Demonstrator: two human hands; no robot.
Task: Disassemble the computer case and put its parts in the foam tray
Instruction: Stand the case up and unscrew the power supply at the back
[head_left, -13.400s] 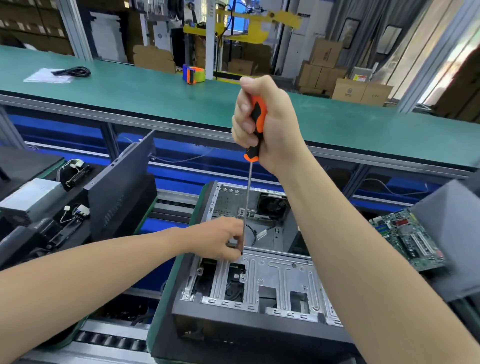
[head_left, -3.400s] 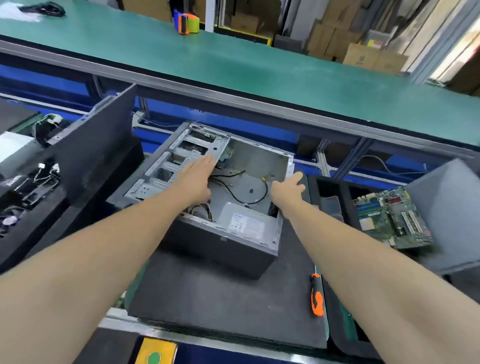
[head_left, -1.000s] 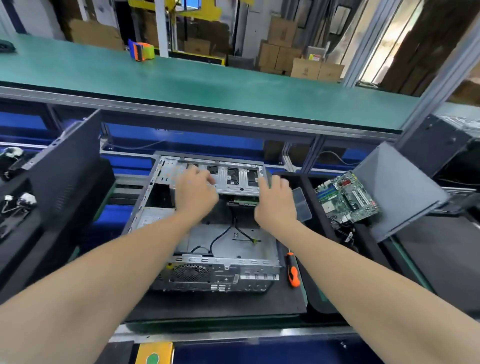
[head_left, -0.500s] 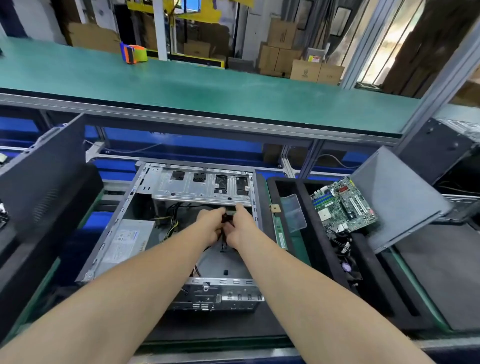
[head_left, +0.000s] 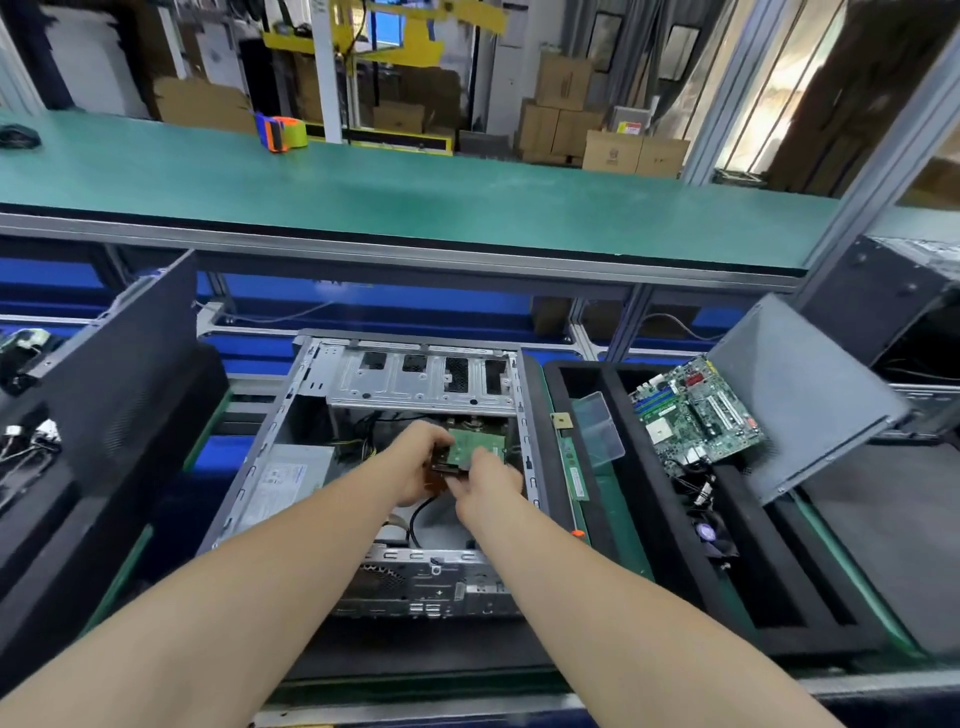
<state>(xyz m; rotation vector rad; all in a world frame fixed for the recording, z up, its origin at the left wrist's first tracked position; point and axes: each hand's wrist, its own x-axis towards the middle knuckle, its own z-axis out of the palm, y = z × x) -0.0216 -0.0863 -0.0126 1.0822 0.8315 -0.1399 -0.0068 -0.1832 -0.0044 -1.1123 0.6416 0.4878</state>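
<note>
The open computer case (head_left: 311, 415) lies flat in front of me, its drive cage (head_left: 421, 382) at the far end and a power supply (head_left: 285, 480) at its left. Inside it, under the cage, sits a hard drive (head_left: 478, 447) with its green circuit board facing up. My left hand (head_left: 415, 462) grips the drive's near left corner. My right hand (head_left: 491, 475) pinches a connector at the drive's near edge. The black foam tray (head_left: 587, 441) stands right of the case and holds a motherboard (head_left: 696, 410), a memory stick (head_left: 574, 467) and a fan (head_left: 709, 532).
A grey side panel (head_left: 800, 395) leans on the tray's far right. Another dark panel (head_left: 114, 374) stands at the left over a tray of cables. An orange screwdriver tip (head_left: 575, 533) shows beside my right forearm. A green bench (head_left: 415, 192) with a tape dispenser (head_left: 280, 130) runs behind.
Over the last second both hands left the drive cage and came together under it. The green-boarded drive now shows between them, drawn out toward me.
</note>
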